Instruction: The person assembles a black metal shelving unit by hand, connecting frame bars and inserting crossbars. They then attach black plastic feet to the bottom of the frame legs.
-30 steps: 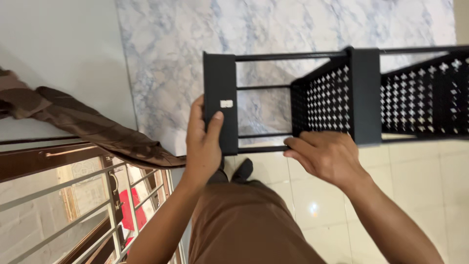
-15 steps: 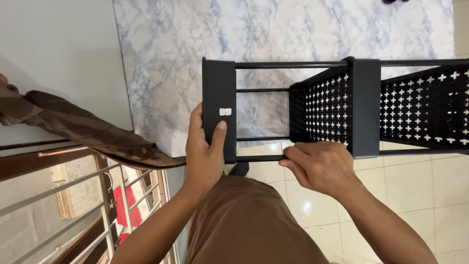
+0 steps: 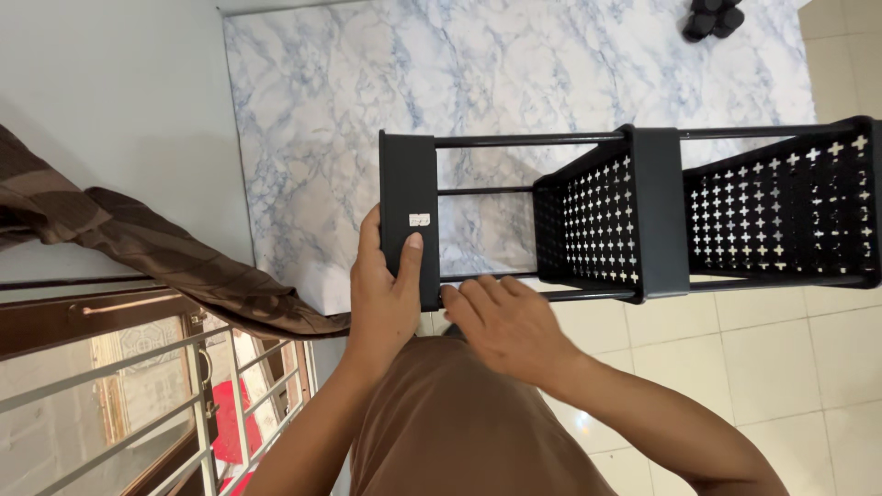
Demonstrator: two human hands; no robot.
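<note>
Above marbled sheet point(image 3: 303, 101), our left hand point(image 3: 384, 298) still gripped the black rack point(image 3: 410, 216); our right hand point(image 3: 505, 326), fingers loose, had slid leftward.

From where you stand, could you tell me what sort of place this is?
Probably a room in a home: glossy floor tiles, a marble-patterned sheet spread under the black metal rack, and a brown curtain by a barred window.

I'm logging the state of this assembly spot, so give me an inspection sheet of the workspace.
Surface: marble-pattern sheet over pale floor tiles.
Job's things: black metal rack, lying on its side, with cross-perforated baskets.
Clutter: small black parts at the sheet's far edge.
Hands: left hand grips the rack's end panel; right hand rests fingers on the lower rail.
Cables: nothing seen.
Surroundings: brown cloth, window grille, white wall.
</note>
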